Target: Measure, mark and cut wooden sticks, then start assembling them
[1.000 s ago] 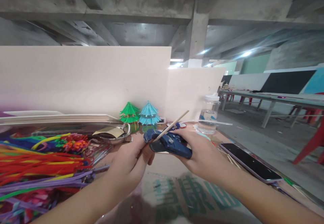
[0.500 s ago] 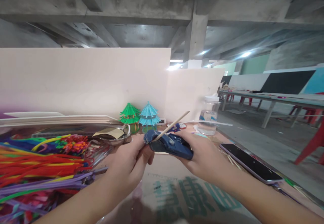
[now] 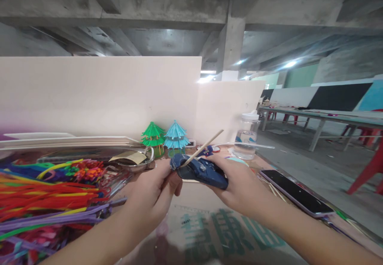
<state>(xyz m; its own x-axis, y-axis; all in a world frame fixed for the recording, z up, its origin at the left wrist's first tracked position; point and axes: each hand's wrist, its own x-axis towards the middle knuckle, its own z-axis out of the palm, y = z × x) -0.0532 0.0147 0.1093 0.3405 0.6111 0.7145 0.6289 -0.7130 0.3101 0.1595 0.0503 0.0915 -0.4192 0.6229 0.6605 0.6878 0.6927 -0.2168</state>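
Note:
My left hand (image 3: pixel 155 191) is closed in a pinch on the near end of a thin wooden stick (image 3: pixel 206 147) that slants up to the right. My right hand (image 3: pixel 239 185) is wrapped round a dark blue hand tool (image 3: pixel 202 171), pliers or cutters, whose front end meets the stick close to my left fingertips. Both hands hover above the table over a printed cardboard sheet (image 3: pixel 221 233).
A heap of coloured pipe cleaners (image 3: pixel 44 201) fills the left. A metal bowl (image 3: pixel 136 163), green (image 3: pixel 153 134) and blue (image 3: pixel 176 135) paper trees, a clear bottle (image 3: pixel 247 135) and a phone (image 3: pixel 296 193) lie around. White boards (image 3: pixel 104 93) stand behind.
Almost nothing has moved; the hands, tool and stick have dipped very slightly and stay in the same grip.

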